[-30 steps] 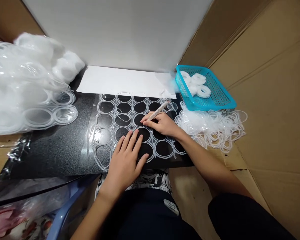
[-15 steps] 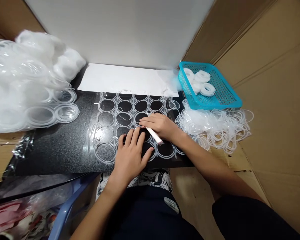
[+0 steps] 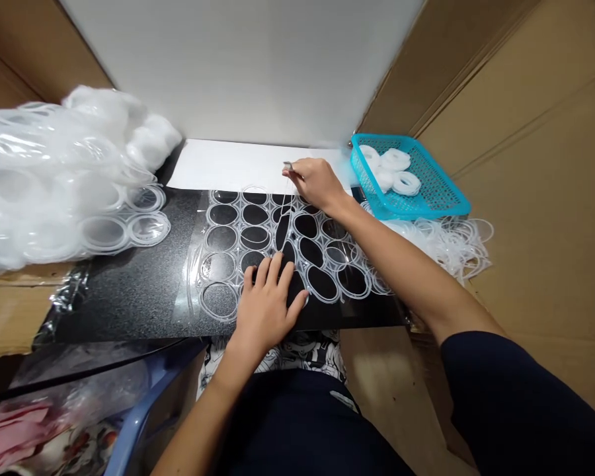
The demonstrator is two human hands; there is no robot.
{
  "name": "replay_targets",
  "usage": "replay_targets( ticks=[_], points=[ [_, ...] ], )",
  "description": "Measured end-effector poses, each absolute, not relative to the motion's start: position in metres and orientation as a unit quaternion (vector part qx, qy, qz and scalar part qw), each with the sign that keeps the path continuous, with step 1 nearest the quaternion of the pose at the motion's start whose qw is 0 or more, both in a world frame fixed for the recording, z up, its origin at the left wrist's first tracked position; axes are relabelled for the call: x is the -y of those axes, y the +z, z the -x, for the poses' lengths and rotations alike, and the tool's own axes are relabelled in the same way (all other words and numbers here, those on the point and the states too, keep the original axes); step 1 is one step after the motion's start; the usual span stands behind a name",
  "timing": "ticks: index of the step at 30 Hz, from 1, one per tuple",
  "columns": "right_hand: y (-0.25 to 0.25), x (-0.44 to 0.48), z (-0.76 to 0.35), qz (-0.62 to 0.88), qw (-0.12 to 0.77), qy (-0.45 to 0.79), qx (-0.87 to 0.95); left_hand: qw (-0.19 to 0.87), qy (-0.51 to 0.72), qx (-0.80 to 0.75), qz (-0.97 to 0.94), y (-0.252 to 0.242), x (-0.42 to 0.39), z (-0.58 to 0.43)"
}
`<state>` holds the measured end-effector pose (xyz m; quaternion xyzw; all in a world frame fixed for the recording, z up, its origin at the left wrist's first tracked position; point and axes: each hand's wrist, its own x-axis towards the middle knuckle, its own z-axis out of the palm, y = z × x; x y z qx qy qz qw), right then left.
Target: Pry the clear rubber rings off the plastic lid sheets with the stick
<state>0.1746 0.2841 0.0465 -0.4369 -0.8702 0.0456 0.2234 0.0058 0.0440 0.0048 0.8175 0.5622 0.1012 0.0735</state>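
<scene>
A clear plastic sheet of joined rings (image 3: 221,321) lies on the black speckled tabletop (image 3: 129,291). My left hand (image 3: 266,301) rests flat on it near the front edge, fingers spread. Above the sheet's far part, my right hand (image 3: 318,184) is closed in a pinch. From its fingertips a thin clear plastic ring (image 3: 282,210) runs down to the sheet, stretched long and narrow. The sheet is pulled askew around it. A small grey end (image 3: 288,166) of a slim tool shows at the right fingers; the rest of the tool is hidden.
Bagged ring sheets (image 3: 39,192) are heaped at the left. A white paper (image 3: 218,165) lies along the wall. At the right stands a blue basket (image 3: 436,188) with several white ring bundles (image 3: 405,184). Loose rings (image 3: 451,248) are piled in front of it.
My right hand has risen away from the sheet toward the wall, drawing a ring strand up. The sheet's right part has shifted and skewed. My left hand stays pressed down.
</scene>
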Motion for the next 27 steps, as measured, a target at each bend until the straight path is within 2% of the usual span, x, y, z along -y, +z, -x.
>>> replay_targets(
  ticks=[6, 10, 15, 18, 20, 23, 27],
  points=[
    [0.04, -0.316, -0.157, 0.515, 0.193, 0.016, 0.835, 0.078, 0.097, -0.559, -0.82, 0.007, -0.045, -0.006],
    [0.043, -0.319, -0.14, 0.497, 0.198, 0.052, 0.843, 0.075, 0.109, -0.552, -0.823, 0.005, -0.045, -0.004],
    [0.059, -0.263, -0.151, 0.422, 0.231, 0.217, 0.849, 0.082, 0.146, -0.536, -0.828, 0.014, -0.044, 0.006],
    [0.068, -0.221, -0.174, 0.379, 0.204, 0.341, 0.836, 0.067, 0.186, -0.544, -0.816, 0.029, -0.049, 0.004],
    [0.071, -0.202, -0.188, 0.346, 0.183, 0.378, 0.839, 0.057, 0.212, -0.535, -0.816, 0.037, -0.056, -0.008],
    [0.072, -0.192, -0.198, 0.331, 0.163, 0.352, 0.86, 0.071, 0.188, -0.517, -0.832, 0.034, -0.068, -0.038],
    [0.066, -0.207, -0.192, 0.326, 0.149, 0.268, 0.894, 0.104, 0.126, -0.566, -0.808, 0.01, -0.075, -0.069]
  ],
)
